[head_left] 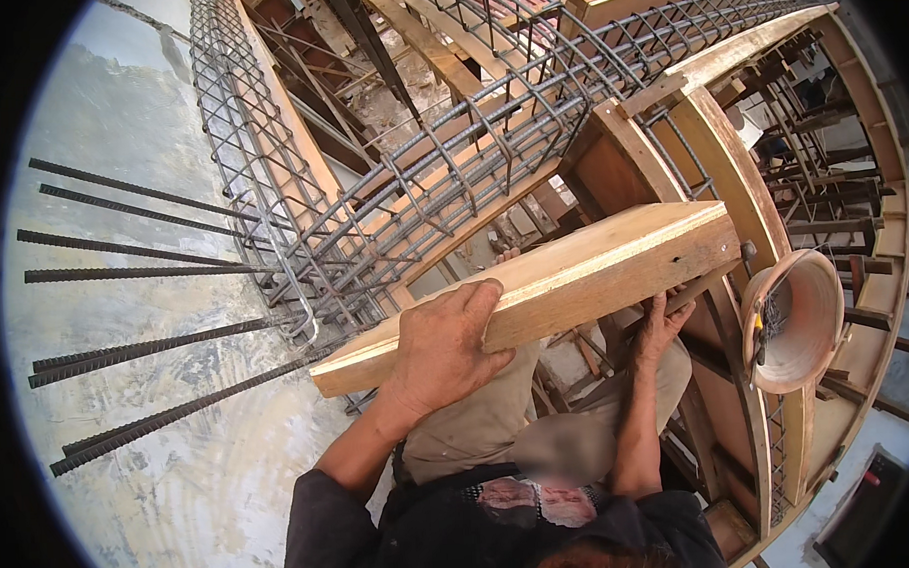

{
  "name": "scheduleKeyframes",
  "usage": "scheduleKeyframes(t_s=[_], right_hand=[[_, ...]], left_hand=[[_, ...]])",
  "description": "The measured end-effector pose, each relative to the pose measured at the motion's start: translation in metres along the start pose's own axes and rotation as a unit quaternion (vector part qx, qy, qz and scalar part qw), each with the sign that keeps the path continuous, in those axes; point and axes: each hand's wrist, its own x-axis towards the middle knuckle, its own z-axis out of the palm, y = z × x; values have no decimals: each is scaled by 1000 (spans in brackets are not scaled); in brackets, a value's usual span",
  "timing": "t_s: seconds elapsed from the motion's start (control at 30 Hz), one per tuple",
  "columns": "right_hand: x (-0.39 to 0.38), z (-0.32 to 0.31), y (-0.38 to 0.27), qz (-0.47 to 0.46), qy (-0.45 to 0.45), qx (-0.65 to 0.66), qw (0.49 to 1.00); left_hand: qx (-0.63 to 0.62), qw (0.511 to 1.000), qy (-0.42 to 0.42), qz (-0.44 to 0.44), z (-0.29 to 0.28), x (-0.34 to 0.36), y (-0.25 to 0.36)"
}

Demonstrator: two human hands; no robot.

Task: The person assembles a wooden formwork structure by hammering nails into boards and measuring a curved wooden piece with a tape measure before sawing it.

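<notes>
My left hand point(447, 346) is closed over the near long edge of a wooden formwork panel point(575, 295), fingers on its upper face and thumb on its side. The panel has a plywood face on a thicker timber edge. It slants across my lap, from the rebar at lower left up to the right. Under the panel's right end my right hand point(658, 327) has its fingers round the handle of a hammer point(703, 285). The hammer's metal head shows just past the panel's corner. The panel hides what lies behind it, apart from some toes or fingertips point(509, 254) at its far edge.
A tied rebar cage point(470, 153) runs across the far side, joining another cage point(244, 121) at left. Bare rebar ends point(144, 269) jut over the concrete slab point(169, 424). At right, a bucket point(798, 322) holding wire stands by curved timber formwork point(736, 174). Deep gaps open between the timbers.
</notes>
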Motion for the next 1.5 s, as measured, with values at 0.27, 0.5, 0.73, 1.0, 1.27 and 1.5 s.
scheduleKeyframes(t_s=[0.27,0.5,0.73,1.0,1.27,1.5], right_hand=[[-1,4,35,-14,-12,16,1000],[44,31,90,-30,13,-13,999],[45,62,109,-53,40,-89,994],[26,68,86,-11,69,24,997],[36,55,71,29,14,121,992],[45,52,105,33,87,19,995]], left_hand=[[-14,996,50,71,-9,-42,-8],[-32,994,77,69,-20,-12,2],[-51,994,91,44,-38,-23,13],[-50,994,82,53,-49,-17,-10],[-37,997,66,11,-50,-24,-5],[-106,990,88,2,-49,-14,-21]])
